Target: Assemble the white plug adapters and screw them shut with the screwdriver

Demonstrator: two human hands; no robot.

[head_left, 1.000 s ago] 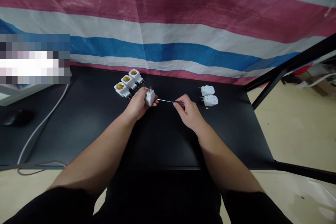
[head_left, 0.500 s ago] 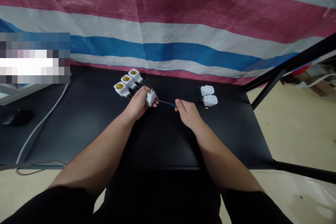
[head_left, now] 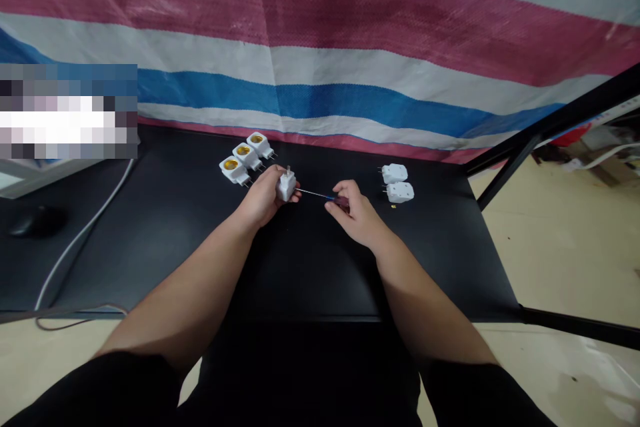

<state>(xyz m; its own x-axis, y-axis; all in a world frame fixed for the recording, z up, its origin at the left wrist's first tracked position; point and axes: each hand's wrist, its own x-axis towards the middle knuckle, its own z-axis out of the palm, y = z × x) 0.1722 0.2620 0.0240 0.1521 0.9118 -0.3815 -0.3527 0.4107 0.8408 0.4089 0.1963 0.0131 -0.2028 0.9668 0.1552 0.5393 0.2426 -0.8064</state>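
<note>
My left hand (head_left: 264,199) is closed round a white plug-in lamp socket (head_left: 287,185), its metal prongs pointing up and away. In my right hand (head_left: 356,212) is a screwdriver (head_left: 341,201) with a dark red and blue handle, gripped between thumb and fingers. Its thin shaft runs left to the side of the held socket; the tip is hidden there. Three similar white lamp sockets (head_left: 231,168) with brassy round openings lie in a slanting row beyond my left hand. To the right of my right hand, two white plug pieces (head_left: 400,192) lie with prongs facing left.
A tiny yellowish piece (head_left: 393,207) lies in front of the white plug pieces. On the left of the black table (head_left: 310,267) are a black mouse (head_left: 36,221) and a pale cable (head_left: 85,233). Striped sheeting (head_left: 350,103) hangs behind; a black metal frame (head_left: 540,130) stands at right.
The fingers of my right hand have loosened and shifted round the screwdriver, so more of its handle shows. My left hand and the socket have stayed nearly still.
</note>
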